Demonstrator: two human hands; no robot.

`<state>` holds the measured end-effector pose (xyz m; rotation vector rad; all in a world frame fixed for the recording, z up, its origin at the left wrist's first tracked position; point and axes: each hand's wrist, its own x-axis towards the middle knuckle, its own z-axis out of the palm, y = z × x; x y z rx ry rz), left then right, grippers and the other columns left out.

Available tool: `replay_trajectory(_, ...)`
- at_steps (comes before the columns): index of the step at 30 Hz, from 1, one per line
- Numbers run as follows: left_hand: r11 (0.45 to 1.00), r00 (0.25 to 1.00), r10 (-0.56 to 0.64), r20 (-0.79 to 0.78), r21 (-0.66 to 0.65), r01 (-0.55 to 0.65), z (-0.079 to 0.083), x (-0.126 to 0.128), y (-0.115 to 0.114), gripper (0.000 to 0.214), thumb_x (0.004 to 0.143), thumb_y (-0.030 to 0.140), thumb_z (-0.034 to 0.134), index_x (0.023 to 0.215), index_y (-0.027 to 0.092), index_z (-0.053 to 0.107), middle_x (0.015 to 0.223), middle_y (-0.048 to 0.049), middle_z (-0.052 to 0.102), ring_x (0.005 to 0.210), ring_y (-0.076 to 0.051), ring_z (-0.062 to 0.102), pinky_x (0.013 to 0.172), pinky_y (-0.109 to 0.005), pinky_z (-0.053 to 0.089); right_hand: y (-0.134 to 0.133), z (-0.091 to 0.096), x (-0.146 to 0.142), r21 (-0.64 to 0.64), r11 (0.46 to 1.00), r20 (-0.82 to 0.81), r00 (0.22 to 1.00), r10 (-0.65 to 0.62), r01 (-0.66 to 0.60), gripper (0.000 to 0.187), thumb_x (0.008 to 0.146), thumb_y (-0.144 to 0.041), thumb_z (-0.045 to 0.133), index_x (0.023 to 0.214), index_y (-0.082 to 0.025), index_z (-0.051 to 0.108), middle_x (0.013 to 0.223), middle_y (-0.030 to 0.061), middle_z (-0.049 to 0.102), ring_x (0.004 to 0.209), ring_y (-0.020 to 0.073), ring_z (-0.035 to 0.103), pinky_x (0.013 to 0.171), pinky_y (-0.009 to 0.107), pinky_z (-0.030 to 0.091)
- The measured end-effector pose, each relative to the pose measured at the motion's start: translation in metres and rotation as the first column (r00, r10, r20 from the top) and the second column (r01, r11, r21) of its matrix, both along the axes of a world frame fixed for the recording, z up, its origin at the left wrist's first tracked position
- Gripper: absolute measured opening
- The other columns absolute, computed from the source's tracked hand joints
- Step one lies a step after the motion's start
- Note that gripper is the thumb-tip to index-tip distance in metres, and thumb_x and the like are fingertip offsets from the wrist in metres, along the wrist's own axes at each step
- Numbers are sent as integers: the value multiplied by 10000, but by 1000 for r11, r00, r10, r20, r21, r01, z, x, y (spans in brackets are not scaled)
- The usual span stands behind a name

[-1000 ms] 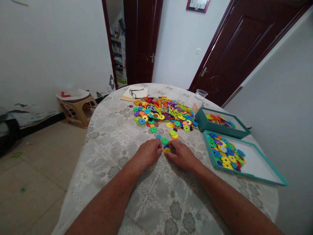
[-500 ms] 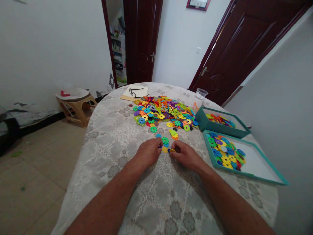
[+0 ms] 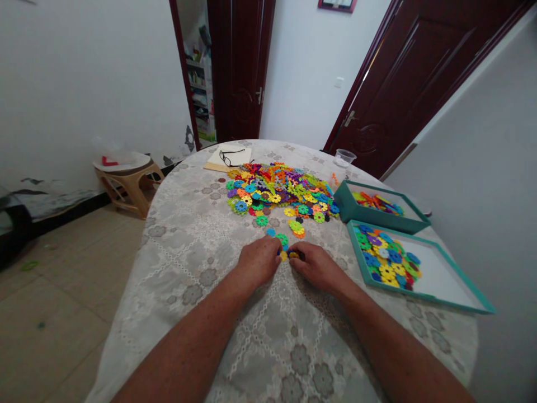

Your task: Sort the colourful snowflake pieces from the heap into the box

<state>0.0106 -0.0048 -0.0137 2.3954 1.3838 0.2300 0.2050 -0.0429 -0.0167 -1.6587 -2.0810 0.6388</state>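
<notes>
My left hand (image 3: 258,260) and my right hand (image 3: 314,265) rest close together on the lace tablecloth (image 3: 260,330), fingers curled in a pinch. Between their fingertips sits a small cluster of plastic flower discs (image 3: 287,255), yellow and blue, which both hands grip. A green disc (image 3: 282,239) lies just beyond the fingers. Farther back spreads a big pile of colourful flower discs (image 3: 280,192).
Two teal trays stand at the right: the near tray (image 3: 444,291) holds several discs, the far tray (image 3: 348,204) holds more pieces. Glasses on a notepad (image 3: 230,157) and a clear cup (image 3: 344,158) sit at the table's far edge. A stool (image 3: 126,179) stands on the floor at the left.
The hands drew a little closer together around the small disc cluster. The view shifted slightly downward.
</notes>
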Motion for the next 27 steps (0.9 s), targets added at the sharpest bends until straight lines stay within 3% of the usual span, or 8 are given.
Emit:
replay_trajectory(8,999,1000,25,17,-41,-24,5,2,-4,181,941,231,550,1076,249,670,1153,-69,728,1058,-249,679,821,-319,483,-1,0,-6,-21,1000,-4,1000,-5,4,103,879,-171,576,903,-203,670,861,12,689,787,170,588,698,267,384)
replay_trajectory(14,997,999,43,17,-58,-42,3,2,-4,205,922,229,566,1094,248,676,1169,-79,729,1099,-260,671,848,-326,486,0,-1,-5,-71,997,-60,997,-46,41,203,839,-157,584,999,-205,699,847,1,699,783,173,613,691,266,386)
replay_trajectory(20,997,999,49,3,-55,-49,5,3,-4,198,928,213,548,1073,245,678,1148,-83,727,1063,-269,683,822,-335,492,4,-5,-8,-93,994,-43,997,-68,64,144,823,-146,590,928,-194,677,857,16,712,794,178,618,692,267,387)
replay_trajectory(27,999,1000,27,15,-43,-26,4,2,-5,189,946,225,552,1093,247,668,1186,-88,714,1105,-267,669,853,-335,490,5,-5,-5,-161,987,-211,976,-54,19,227,799,-120,582,983,-192,692,895,8,725,798,170,631,692,257,432)
